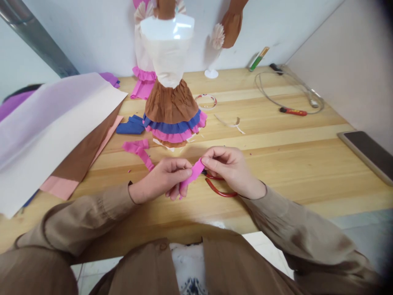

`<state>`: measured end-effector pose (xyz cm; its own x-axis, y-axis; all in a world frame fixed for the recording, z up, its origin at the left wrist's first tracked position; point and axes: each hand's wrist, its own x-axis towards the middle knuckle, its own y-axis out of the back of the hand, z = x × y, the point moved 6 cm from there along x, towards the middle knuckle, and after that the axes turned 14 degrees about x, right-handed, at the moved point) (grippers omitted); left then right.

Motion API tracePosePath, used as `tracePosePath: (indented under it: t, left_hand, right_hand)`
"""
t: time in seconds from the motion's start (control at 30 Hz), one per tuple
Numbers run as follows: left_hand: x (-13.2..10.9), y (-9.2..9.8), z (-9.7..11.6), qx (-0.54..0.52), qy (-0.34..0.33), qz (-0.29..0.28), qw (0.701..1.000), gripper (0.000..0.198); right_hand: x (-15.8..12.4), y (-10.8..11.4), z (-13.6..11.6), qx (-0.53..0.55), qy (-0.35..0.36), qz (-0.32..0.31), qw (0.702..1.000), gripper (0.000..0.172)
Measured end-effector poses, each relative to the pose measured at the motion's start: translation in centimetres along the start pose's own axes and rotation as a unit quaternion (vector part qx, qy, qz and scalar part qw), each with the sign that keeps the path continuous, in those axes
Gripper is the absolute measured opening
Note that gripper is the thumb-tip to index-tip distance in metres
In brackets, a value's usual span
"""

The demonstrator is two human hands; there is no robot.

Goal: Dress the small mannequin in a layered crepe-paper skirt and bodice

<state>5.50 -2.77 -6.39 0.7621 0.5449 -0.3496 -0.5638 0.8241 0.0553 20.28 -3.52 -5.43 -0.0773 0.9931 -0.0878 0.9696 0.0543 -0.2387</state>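
Between my two hands is a short strip of pink crepe paper (194, 173). My left hand (167, 176) pinches its lower left end, and a bit of the strip hangs below the fingers. The upper right end is pinched by my right hand (229, 168). Beneath that hand lies a pair of red-handled scissors or pliers (221, 192), partly hidden. Just beyond my hands stands a small white mannequin (167, 45) in a layered paper skirt (172, 106) of brown, blue and pink ruffles. Another pink strip (139, 150) rests folded near my left hand.
Coloured paper sheets (67, 123) are stacked at left. A folded blue piece (131, 124), a ring-shaped band (207, 101) and a thin strip (229, 123) lie around the mannequin. Right are a cable (260, 90), a red-handled tool (293, 111), a green tube (258, 60) and a phone (367, 151).
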Motion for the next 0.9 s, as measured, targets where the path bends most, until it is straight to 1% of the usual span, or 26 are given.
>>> tracePosePath:
  t: [0.13,0.3,0.4,0.5,0.6,0.7,0.8,0.9]
  left_hand:
    - [-0.2,-0.1,0.2,0.005,-0.016,0.005,1.000,0.030]
    - [0.0,-0.1,0.2,0.032,-0.001,0.036,0.999,0.023]
    - [0.2,0.1,-0.1,0.041,0.004,0.052,0.998,0.023]
    - [0.3,0.3,-0.4,0.039,0.002,0.055,0.998,0.025]
    - [0.4,0.4,-0.6,0.034,0.004,0.061,0.998,0.026]
    - [0.5,0.6,-0.7,0.032,0.004,0.083,0.996,0.026]
    - [0.7,0.7,-0.9,0.034,0.007,0.094,0.995,0.026]
    - [0.7,0.8,-1.0,0.033,0.016,0.101,0.994,0.026]
  right_hand:
    - [0.1,0.0,-0.1,0.003,0.002,0.004,1.000,0.034]
    - [0.1,0.2,0.2,0.012,-0.007,0.003,1.000,0.036]
    - [0.1,0.3,0.8,0.032,-0.030,-0.003,0.999,0.035]
    - [0.2,0.3,1.2,0.073,-0.062,-0.003,0.995,0.035]
    - [0.3,0.2,1.2,0.110,-0.084,0.004,0.990,0.034]
    - [0.4,0.1,1.3,0.122,-0.097,0.005,0.988,0.034]
    - [0.5,0.4,1.5,0.111,-0.095,0.010,0.989,0.033]
    - [0.6,0.6,1.4,0.069,-0.057,0.011,0.996,0.032]
